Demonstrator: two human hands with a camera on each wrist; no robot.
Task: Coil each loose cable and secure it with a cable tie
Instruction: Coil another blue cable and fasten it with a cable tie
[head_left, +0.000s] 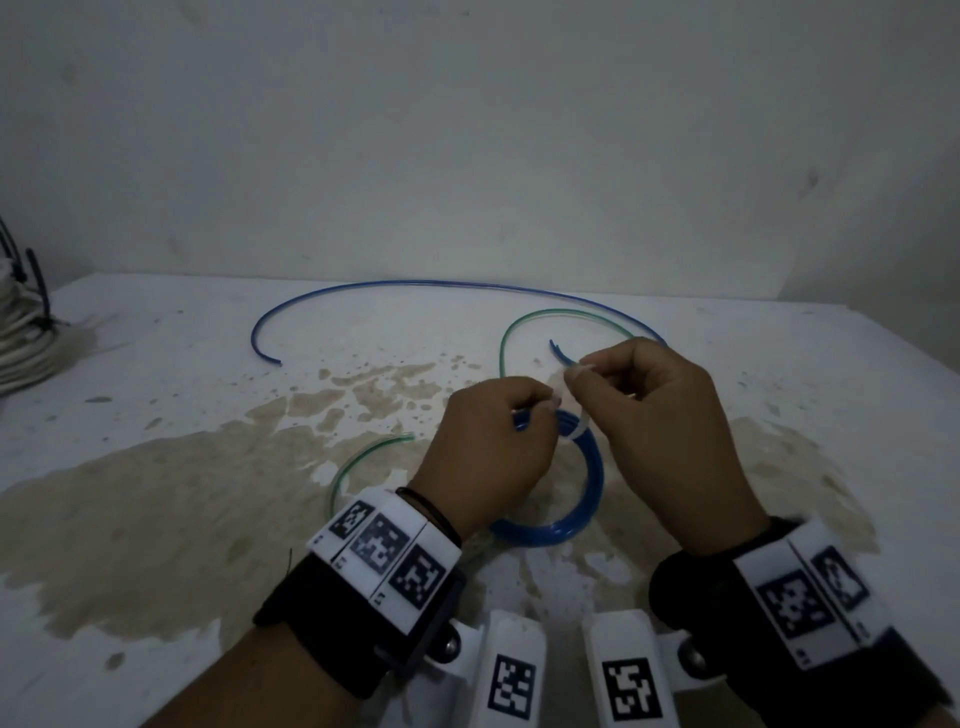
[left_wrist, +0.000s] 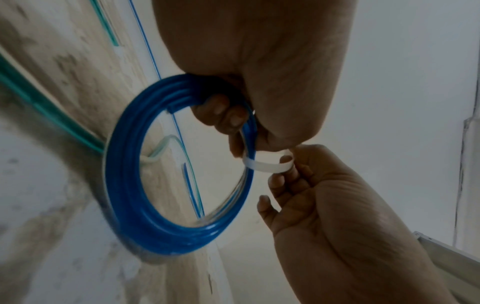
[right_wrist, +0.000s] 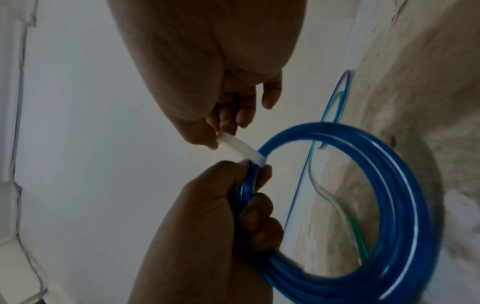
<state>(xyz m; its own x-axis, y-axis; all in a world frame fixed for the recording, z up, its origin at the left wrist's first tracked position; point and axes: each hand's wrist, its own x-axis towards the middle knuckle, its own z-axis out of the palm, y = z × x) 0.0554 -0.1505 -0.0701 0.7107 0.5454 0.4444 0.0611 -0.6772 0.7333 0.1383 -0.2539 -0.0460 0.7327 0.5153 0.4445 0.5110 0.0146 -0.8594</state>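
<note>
Wall: plain pale plaster (head_left: 467, 130), matt, faintly scuffed, stood behind the table.
Table: white top (head_left: 156, 374), rough and worn, with broad tan blotches and speckles where the finish had gone.
Bundle: pale corded loops (head_left: 26, 343) lay at the far left edge, bound with dark ties; too cut off to tell more.
Long cable: thin blue line (head_left: 415, 283), glossy, lay in a wide open arc near the wall.
Green cable: thin translucent green line (head_left: 545, 314), lay loose in curves across the table, passing beneath the hands.
Coil: blue cable (head_left: 587, 499), smooth shiny plastic, wound in several round turns, was held up off the table between the hands.
Left hand: fingers (head_left: 488, 447) were curled round the coil's upper part, gripping the turns together.
Right hand: thumb and forefinger (head_left: 660, 415) pinched the tie's free end, the other fingers loosely curled.
Wrist bands: black straps with white blocks (head_left: 384, 545) bearing square black-and-white coded markers; no readable words.
Tie: flat translucent white plastic strip (left_wrist: 265, 164), looped round the coil's turns just beside the left fingertips, its loop open and slack.
</note>
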